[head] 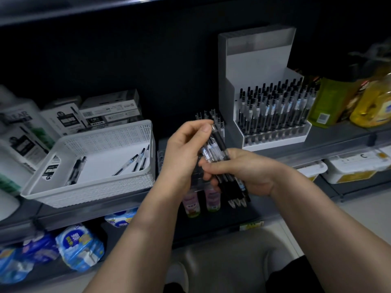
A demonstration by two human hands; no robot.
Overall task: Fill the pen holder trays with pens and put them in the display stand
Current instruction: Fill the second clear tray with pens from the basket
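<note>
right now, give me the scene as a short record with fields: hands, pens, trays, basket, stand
left hand: pinches the top of one pen in the pen bundle
right hand: grips the pen bundle, tips down
clear tray: on the shelf behind the hands, a few pens standing at its back
white basket: left on the shelf, loose pens inside
display stand: right, holds a filled tray

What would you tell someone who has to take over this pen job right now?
Left hand pinches the top of one pen.
Right hand grips a bunch of pens.
The clear tray behind the hands is partly filled.
The stand already holds rows of pens.
The basket has a few loose pens.
Left to do: fill this tray, set it in the stand.
</note>
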